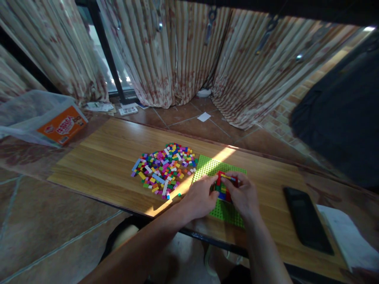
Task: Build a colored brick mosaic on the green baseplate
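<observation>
A green studded baseplate point(209, 165) lies on a low wooden table point(112, 154). On it stands a small build of red, blue and yellow bricks point(224, 190). My left hand point(201, 197) is closed around the build's left side, fingers touching it. My right hand point(242, 193) pinches a small brick at the top of the build, thumb and fingers pressed together. A loose pile of many-coloured bricks point(164, 169) lies on the table just left of the baseplate.
A black phone point(306, 219) lies on the table at the right, beside white paper point(346, 232). An orange box in a clear bag point(62, 126) sits at the far left. Curtains hang behind over a tiled floor. A dark shape fills the right.
</observation>
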A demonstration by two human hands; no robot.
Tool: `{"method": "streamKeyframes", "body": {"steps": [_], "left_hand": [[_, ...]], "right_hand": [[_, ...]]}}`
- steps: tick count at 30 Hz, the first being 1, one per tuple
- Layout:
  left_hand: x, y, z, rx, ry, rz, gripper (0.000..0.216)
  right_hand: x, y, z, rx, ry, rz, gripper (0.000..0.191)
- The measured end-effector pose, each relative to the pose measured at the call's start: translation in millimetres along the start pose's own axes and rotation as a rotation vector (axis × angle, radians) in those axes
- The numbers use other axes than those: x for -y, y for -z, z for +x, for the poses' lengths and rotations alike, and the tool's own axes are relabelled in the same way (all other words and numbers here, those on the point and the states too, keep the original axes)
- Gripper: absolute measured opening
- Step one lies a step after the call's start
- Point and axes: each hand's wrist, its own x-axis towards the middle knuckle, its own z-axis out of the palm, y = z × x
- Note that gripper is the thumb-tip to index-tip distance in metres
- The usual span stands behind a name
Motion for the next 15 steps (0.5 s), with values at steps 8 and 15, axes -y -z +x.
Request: {"method": "streamKeyframes", "body": {"steps": [8,15], "left_hand": [[22,25,14,-0.205,0.085,0.312,0.029],[27,37,23,-0.159,0.228,0.565,0.022]], "right_hand": [[-4,3,0,-0.054,0.066,0.046,0.029],[0,6,-1,-0.101,0.060,0.013,0.022]]}}
